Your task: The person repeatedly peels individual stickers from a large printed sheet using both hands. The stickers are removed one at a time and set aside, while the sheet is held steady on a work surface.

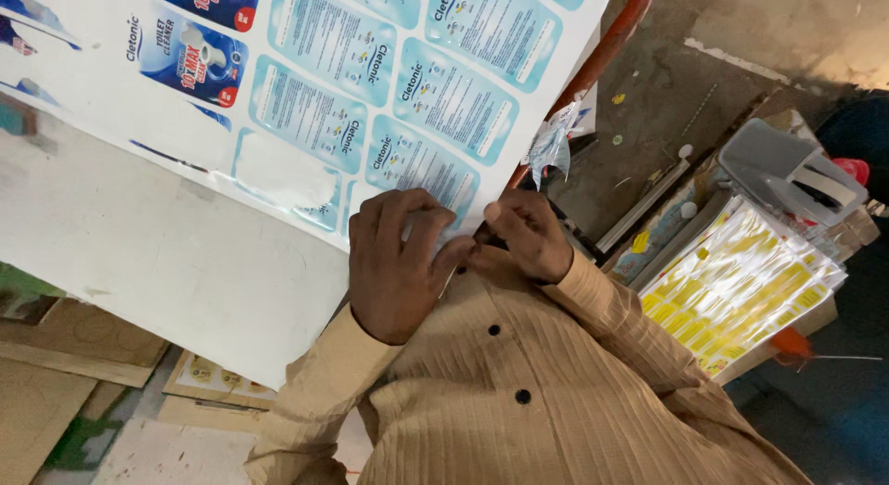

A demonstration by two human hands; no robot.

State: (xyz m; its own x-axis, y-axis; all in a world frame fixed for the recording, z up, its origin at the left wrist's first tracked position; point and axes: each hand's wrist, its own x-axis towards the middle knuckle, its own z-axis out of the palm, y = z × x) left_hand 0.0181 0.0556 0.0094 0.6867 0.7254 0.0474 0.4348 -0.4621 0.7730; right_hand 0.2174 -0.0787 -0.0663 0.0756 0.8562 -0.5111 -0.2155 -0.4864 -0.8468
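A large white sheet of blue and pale-blue printed labels (370, 87) lies across a white board (167, 263). One label spot near its lower edge is bare (282, 175). My left hand (398, 267) rests on the sheet's near edge, fingers curled down over a pale-blue label. My right hand (528, 235) sits right beside it, thumb and fingers pinching the same edge. The two hands touch each other. What lies between the fingertips is hidden. Beige ribbed sleeves and a buttoned shirt (519, 383) fill the lower middle.
A stack of yellow sticker sheets in clear wrap (741, 290) lies at the right, with a grey plastic holder (787, 170) above it. An orange-red tube (602, 50) runs along the sheet's right edge. Cardboard pieces (65, 355) lie at the lower left, concrete floor (787, 31) at the upper right.
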